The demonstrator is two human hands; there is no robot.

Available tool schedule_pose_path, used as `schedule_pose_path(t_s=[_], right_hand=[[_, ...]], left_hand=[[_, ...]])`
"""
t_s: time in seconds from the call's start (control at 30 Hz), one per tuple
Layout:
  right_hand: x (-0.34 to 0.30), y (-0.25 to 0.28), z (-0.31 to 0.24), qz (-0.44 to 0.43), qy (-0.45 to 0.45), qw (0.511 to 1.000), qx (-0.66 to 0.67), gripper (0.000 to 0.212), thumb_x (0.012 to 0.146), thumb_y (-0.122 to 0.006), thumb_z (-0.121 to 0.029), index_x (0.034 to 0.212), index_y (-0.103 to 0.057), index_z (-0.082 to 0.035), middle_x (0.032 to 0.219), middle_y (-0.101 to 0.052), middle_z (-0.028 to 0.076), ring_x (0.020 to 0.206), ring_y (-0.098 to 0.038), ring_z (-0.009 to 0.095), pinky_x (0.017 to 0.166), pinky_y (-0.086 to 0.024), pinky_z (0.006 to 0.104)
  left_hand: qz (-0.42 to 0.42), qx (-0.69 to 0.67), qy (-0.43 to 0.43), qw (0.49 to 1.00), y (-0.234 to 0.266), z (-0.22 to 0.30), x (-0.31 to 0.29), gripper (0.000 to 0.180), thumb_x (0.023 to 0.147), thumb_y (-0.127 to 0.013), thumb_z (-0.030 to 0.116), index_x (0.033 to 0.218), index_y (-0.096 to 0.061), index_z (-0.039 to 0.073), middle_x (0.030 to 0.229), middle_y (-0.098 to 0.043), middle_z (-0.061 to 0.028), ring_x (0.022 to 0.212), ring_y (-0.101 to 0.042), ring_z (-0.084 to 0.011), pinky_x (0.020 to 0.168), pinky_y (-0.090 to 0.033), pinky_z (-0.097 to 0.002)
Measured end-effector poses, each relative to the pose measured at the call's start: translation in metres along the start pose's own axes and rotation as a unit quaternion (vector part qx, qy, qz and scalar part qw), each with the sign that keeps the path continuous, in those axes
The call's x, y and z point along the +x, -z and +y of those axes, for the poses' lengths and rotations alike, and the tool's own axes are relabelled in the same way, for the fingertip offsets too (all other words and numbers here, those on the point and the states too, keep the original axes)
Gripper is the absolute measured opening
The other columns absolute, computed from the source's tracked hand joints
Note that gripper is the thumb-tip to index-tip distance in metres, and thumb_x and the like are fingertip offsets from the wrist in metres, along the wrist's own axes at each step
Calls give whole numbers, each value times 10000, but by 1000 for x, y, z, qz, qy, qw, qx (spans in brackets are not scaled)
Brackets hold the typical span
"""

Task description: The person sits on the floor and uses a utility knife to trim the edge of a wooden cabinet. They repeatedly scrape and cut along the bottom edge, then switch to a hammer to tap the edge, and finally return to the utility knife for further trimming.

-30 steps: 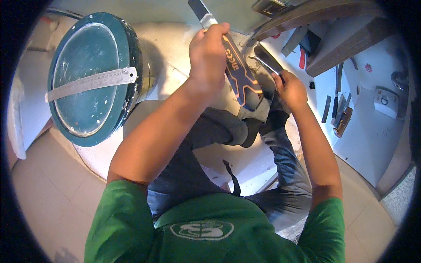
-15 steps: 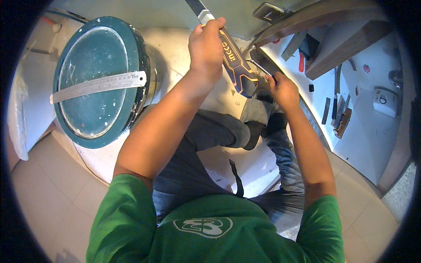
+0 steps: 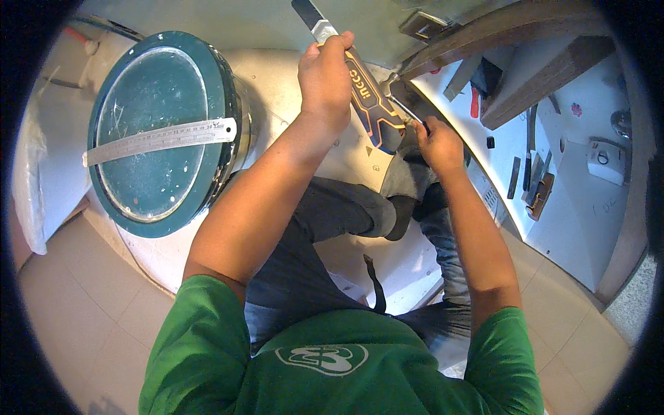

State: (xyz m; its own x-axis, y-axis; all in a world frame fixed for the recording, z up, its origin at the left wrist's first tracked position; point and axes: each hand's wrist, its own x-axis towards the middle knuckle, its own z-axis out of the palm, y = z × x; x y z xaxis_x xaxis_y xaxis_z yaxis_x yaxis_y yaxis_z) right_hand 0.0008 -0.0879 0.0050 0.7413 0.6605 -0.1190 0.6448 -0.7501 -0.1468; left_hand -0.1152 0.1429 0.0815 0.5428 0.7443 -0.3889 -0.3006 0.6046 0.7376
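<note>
My left hand (image 3: 325,77) is closed around a long tool (image 3: 373,100) with a wide black, orange and blue handle. Beyond my fist, a silver collar and a dark flat blade (image 3: 307,14) point up and away. To its right, my right hand (image 3: 440,144) grips the dark handle of a slender tool with a metal shaft (image 3: 406,107). That shaft slants up-left to a bright metal head close to the wide handle; whether the two touch I cannot tell. My palms and most of both grips are hidden.
A lidded green bucket (image 3: 155,90) stands at left, a steel ruler (image 3: 162,140) across its lid. At right, a white surface (image 3: 560,228) bears a brown-handled tool (image 3: 540,197), dark strips and a red-handled tool (image 3: 474,102). A dark wooden beam (image 3: 484,34) crosses above.
My right hand has shifted slightly left with its metal-shafted tool, nearer the wide handle. My left hand keeps its hold almost unmoved. The whole view has shifted slightly.
</note>
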Motion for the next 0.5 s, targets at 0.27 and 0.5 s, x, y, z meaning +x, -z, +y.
schedule_pose_path(t_s=[0.27,0.5], right_hand=[[-12,5,3,-25,22,999,-19,445,982,-602,-502,914,-649,-64,829,-688,190,820,-677,419,726,-521,528],[-4,13,9,-28,8,1000,5,421,994,-576,-468,918,-647,-61,853,-694,196,838,-684,418,746,-534,528]], left_hand=[[0,12,2,1000,0,-3,3,196,931,-656,226,902,-543,69,751,-542,-6,641,-497,-108,613,-416,-296],[-33,33,-4,999,3,-10,4,177,965,-627,229,898,-542,89,764,-524,-2,648,-503,-111,606,-436,-288]])
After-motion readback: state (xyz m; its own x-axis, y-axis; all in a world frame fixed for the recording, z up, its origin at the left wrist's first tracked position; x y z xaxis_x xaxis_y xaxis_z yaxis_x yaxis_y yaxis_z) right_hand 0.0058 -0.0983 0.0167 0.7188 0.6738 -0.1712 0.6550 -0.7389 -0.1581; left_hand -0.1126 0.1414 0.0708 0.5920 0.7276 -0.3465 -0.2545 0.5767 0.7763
